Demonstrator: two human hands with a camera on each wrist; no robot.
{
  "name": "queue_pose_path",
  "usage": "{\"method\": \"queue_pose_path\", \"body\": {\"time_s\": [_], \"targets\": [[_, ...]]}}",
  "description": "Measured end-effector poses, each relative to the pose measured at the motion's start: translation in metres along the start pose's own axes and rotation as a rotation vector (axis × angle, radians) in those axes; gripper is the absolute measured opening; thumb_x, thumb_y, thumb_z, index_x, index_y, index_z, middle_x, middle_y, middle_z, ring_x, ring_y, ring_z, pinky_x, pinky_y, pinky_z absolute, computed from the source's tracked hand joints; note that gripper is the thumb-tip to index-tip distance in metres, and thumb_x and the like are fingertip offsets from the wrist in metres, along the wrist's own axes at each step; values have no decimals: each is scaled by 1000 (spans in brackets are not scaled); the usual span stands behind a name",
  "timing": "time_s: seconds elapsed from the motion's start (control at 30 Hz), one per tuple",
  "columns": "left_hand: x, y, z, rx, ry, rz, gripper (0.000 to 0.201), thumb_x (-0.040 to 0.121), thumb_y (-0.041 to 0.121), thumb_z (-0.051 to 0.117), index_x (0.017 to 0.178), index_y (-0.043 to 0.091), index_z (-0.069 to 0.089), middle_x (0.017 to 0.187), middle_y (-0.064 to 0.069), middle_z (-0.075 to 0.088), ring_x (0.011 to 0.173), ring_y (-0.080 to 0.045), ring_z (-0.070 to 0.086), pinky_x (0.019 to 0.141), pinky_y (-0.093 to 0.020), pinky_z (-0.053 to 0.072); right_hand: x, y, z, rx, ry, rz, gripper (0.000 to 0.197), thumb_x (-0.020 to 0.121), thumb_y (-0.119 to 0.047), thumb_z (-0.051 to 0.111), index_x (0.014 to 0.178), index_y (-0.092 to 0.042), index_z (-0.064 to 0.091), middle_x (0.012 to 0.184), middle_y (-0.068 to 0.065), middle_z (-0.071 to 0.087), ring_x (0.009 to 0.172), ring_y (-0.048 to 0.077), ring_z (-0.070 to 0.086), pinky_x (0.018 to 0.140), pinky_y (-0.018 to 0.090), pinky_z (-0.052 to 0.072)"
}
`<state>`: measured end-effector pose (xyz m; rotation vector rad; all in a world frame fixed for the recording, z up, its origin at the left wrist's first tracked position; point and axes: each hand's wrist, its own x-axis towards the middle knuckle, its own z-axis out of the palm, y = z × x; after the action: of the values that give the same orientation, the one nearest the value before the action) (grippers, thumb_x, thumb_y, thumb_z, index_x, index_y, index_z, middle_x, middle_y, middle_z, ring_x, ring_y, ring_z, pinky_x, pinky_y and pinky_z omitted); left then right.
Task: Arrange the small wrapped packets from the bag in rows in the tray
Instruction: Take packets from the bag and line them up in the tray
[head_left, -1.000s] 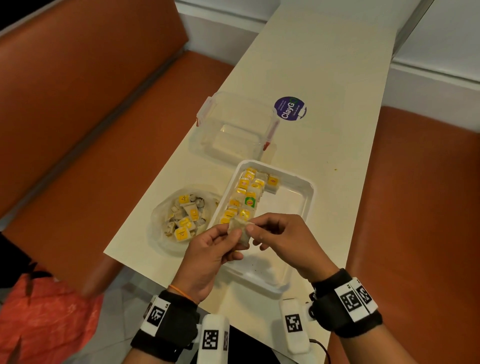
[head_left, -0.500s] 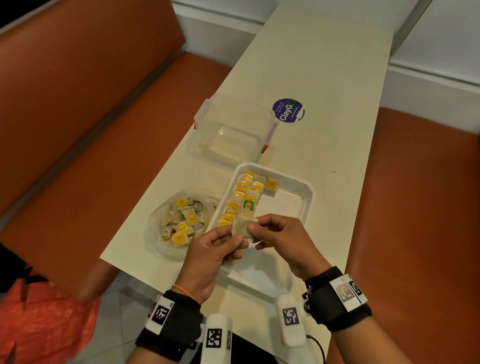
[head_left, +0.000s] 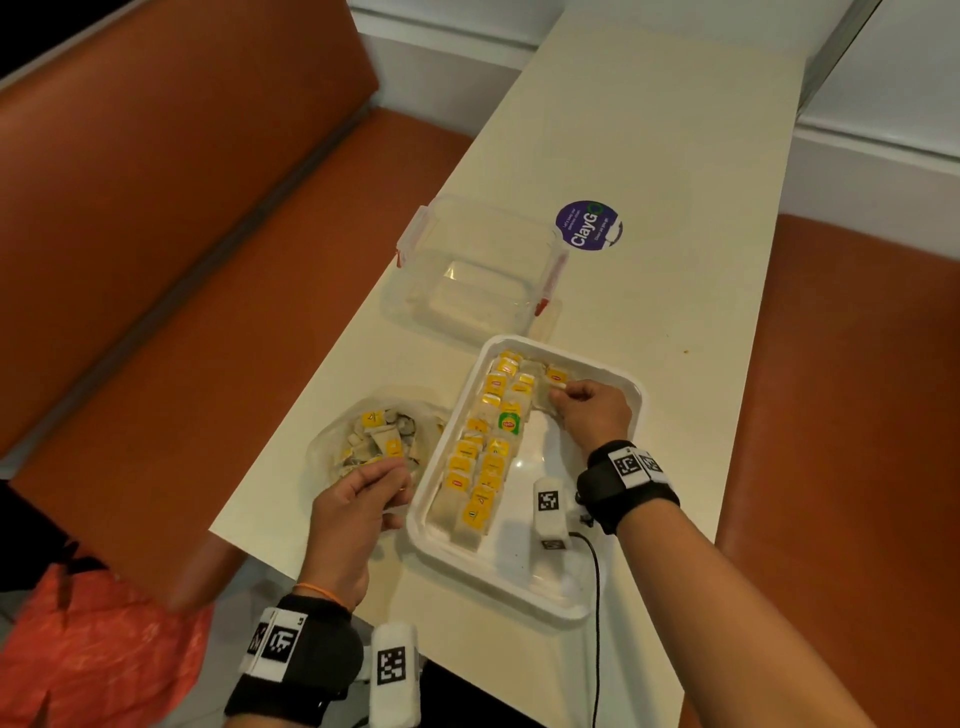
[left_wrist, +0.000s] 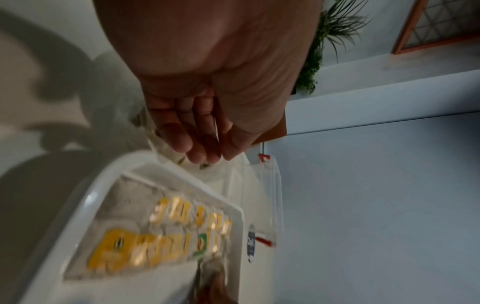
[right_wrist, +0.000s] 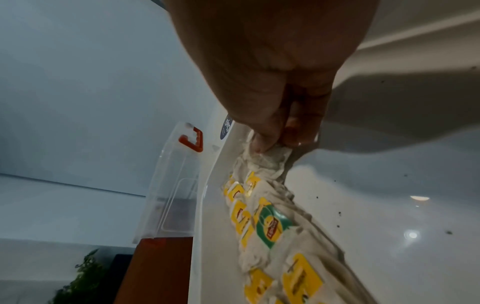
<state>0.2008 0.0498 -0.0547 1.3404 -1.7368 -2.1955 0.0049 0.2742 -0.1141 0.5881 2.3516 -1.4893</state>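
Over the far end of the white tray (head_left: 597, 605) the right hand (head_left: 592, 410) now works alone, where a second ago both hands met above the near end, sharing one packet. Its thumb and fingertips (right_wrist: 262, 142) are pinched on a pale packet (right_wrist: 270, 159) that lies against the top of the third, barely begun row, just below a yellow-labelled one. The left hand (head_left: 353, 512) has gone out to the clear bag (head_left: 332, 441) left of the tray, fingers bent down over the heap of loose packets (head_left: 379, 434); the head view hints at something yellow under the fingertips, but the wrist view is blurred and I cannot tell whether they grip anything. Two full rows of packets (head_left: 483, 457) run along the tray's left side, one with a green label (head_left: 509, 422). The bag's near half is hidden behind the left hand. A clear box (head_left: 467, 280) stands beyond the tray on the table (head_left: 649, 130), beside a purple sticker (head_left: 588, 227).
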Motion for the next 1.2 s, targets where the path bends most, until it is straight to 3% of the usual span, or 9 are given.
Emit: {"method": "queue_pose_path", "body": {"time_s": [0.27,0.4,0.53,0.73,0.83,0.9,0.97,1.07,1.2], "targets": [[19,1,-23,145,122,53,18,93,9,75,105,21,80,100,-5,79,85,-18,68,66,-30,48,6,0,1,12,45,20,15,88,-20,81,84,-26,69,97,3,75,97,26,71,98,40,57],[27,1,-24,276,167,111,19,90,11,78,103,25,80,99,0,79,93,-17,73,84,-32,58,3,-2,-1,62,80,59,12,87,-19,82,90,-22,72,103,6,76,100,27,71,97,39,57],[37,2,-24,566,202,196,23,88,19,81,109,25,77,102,5,76,98,-14,70,91,-32,54,-7,-5,-2,95,100,79,32,85,-24,82,114,-16,71,111,5,72,101,24,68,87,30,52],[64,-2,-10,934,153,283,48,83,52,82,121,26,70,116,1,63,103,-17,61,88,-34,50,-43,-13,3,89,-27,-52,25,84,-21,83,104,-22,67,97,-1,73,90,19,73,86,39,63],[71,-4,-2,1159,162,284,45,78,64,79,106,30,73,118,-4,58,114,-25,54,91,-39,50,-66,-17,7,2,-162,-158,22,83,-23,84,99,-25,70,95,-6,73,86,13,72,77,30,60],[73,-5,1,1269,165,291,40,78,65,77,96,29,74,119,-8,58,118,-30,50,96,-40,45,-80,-19,9,-57,-263,-202,19,84,-24,83,99,-25,71,95,-8,72,83,8,69,66,15,51],[72,-7,2,1372,171,324,43,81,67,74,97,27,74,120,-9,59,119,-31,47,101,-40,41,-89,-19,10,-100,-337,-222,18,85,-24,83,99,-24,72,95,-8,72,78,4,66,58,6,45],[65,-7,0,1438,176,362,51,82,64,74,115,25,71,129,-7,55,122,-30,43,104,-38,39,-96,-16,11,-116,-382,-228,18,86,-23,83,102,-21,73,97,-6,72,74,4,64,55,5,45],[59,-12,-7,1446,63,346,43,85,36,79,125,24,67,135,-8,52,124,-31,44,99,-41,46,-100,-10,9,-165,-397,-221,17,87,-26,82,100,-23,73,98,-8,71,78,3,65,58,7,45]]}}
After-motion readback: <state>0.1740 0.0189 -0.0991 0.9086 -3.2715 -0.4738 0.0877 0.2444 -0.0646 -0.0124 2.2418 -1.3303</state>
